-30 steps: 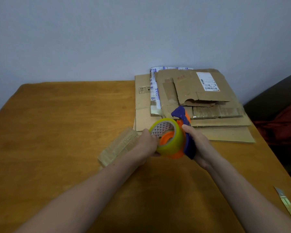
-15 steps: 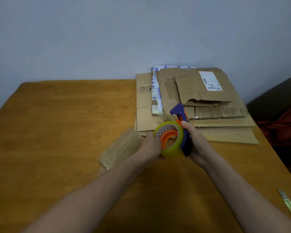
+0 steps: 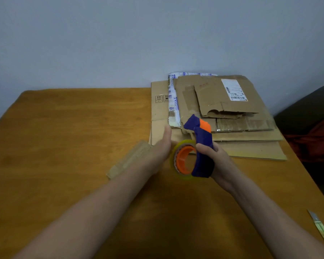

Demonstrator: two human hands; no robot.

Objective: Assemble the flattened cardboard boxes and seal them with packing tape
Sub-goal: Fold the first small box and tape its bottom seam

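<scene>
My right hand (image 3: pixel 216 161) grips a blue and orange tape dispenser (image 3: pixel 198 146) that carries a roll of clear yellowish packing tape (image 3: pixel 178 161), held above the wooden table (image 3: pixel 64 146). Just left of the roll, my left hand (image 3: pixel 162 146) has its fingers stretched out straight; it is blurred, and whether it touches the roll I cannot tell. A stack of flattened cardboard boxes (image 3: pixel 223 113) lies behind the hands at the table's far right. A small folded cardboard piece (image 3: pixel 131 159) lies partly under my left wrist.
A utility knife (image 3: pixel 322 230) lies at the table's right edge near me. A dark seat with red cloth (image 3: pixel 314 139) stands right of the table. A plain wall stands right behind the table.
My left hand let go of the tape roll and straightened its fingers. My right hand turned the dispenser so the roll's open core faces left, its nose pointing up and away.
</scene>
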